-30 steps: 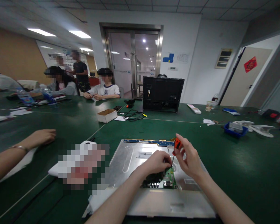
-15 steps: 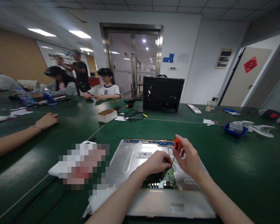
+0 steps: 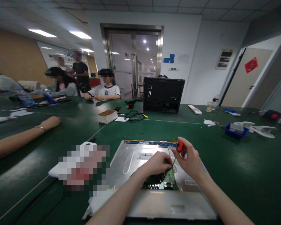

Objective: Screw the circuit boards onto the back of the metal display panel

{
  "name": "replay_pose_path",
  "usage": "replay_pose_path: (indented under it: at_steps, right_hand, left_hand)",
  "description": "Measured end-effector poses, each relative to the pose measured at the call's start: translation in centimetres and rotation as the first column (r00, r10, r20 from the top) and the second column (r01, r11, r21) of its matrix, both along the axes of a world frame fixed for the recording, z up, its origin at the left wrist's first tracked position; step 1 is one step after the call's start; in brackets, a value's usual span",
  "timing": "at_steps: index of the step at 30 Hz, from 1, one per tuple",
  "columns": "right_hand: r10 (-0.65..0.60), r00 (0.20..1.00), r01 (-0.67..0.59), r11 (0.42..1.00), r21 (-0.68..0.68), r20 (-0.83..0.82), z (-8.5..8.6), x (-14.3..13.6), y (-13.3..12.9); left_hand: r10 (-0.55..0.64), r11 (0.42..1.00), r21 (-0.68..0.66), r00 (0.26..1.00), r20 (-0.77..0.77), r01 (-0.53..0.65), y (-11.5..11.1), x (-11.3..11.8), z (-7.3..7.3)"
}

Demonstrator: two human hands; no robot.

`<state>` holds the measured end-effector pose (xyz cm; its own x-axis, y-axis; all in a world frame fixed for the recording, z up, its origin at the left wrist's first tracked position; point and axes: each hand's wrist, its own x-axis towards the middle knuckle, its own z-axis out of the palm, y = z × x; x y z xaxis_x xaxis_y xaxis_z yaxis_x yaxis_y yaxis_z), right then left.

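Observation:
A screwdriver (image 3: 180, 146) with an orange and black handle is gripped in the fingers of my right hand (image 3: 189, 159). Its thin shaft slants down to the upper edge of a green circuit board (image 3: 170, 178). At the shaft's lower end, the fingertips of my left hand (image 3: 158, 163) are pinched together; whether they hold the shaft or something small is hidden. The board lies on the silver metal back of a display panel (image 3: 128, 156), flat on the table. Along the panel's far edge runs a narrow blue circuit strip (image 3: 145, 143).
The green table (image 3: 243, 175) holds a black monitor housing (image 3: 164, 95), a white box (image 3: 107, 116), a black cable (image 3: 134, 115) and a blue tray (image 3: 236, 130). Another person's arm (image 3: 25, 136) rests at left, near a pixelated white object (image 3: 72, 162). More people sit and stand beyond.
The screwdriver handle has tilted slightly right and turned in my right hand's fingers. My left hand stays in place. The neighbour's hand at left has shifted a little.

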<state>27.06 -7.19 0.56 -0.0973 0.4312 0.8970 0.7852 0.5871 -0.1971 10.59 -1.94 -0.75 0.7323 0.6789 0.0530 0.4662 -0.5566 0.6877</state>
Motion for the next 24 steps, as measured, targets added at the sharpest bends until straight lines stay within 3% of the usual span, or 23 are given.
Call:
replay_pose_path:
  at_steps: [8,18,24]
  right_hand:
    - [0.063,0.997,-0.066,0.994,-0.085,-0.038,0.35,-0.21,-0.4]
    - [-0.012,1.0,0.012,1.0,0.019,0.003,0.29,0.01,0.0]
    - [0.085,0.996,-0.085,0.995,-0.046,0.001,0.84,-0.28,-0.57]
  left_hand:
    - [-0.004,1.0,-0.008,1.0,-0.002,0.004,-0.16,0.06,0.2]
    - [0.0,1.0,-0.005,1.0,-0.003,0.0,0.04,-0.02,0.0]
    - [-0.005,1.0,-0.019,1.0,0.01,0.005,0.02,0.04,-0.01]
